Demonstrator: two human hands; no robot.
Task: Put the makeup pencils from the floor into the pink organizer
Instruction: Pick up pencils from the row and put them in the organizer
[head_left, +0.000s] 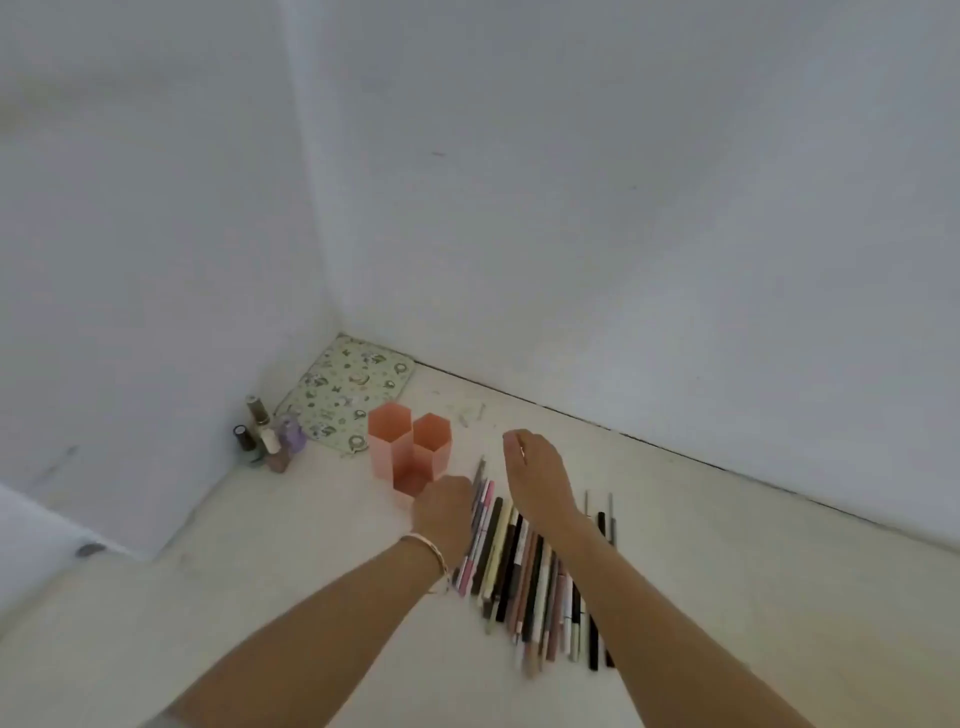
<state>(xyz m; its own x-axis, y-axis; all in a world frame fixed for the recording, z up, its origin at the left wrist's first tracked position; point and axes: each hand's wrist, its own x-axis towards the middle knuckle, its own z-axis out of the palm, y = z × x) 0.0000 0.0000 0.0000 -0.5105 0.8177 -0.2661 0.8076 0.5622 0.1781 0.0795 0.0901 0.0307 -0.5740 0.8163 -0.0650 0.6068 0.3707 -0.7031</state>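
Makeup pencils (519, 566) are left beneath the fingers; none is seen in the pink organizer (410, 447) beyond. Finger state of left hand (441, 512) and right hand (535, 475) cannot be told.

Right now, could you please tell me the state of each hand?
Left hand: fingers curled down by the makeup pencils; grip cannot be told.
Right hand: loosely curled, nothing visible in it, open.

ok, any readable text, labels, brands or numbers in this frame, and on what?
No text can be read in this view.
On the pencils: any print on the barrels is too blurred.
On the bottles: labels too small to read.
On the mat: a printed pattern only, no legible words.
On the organizer: no marking shows.
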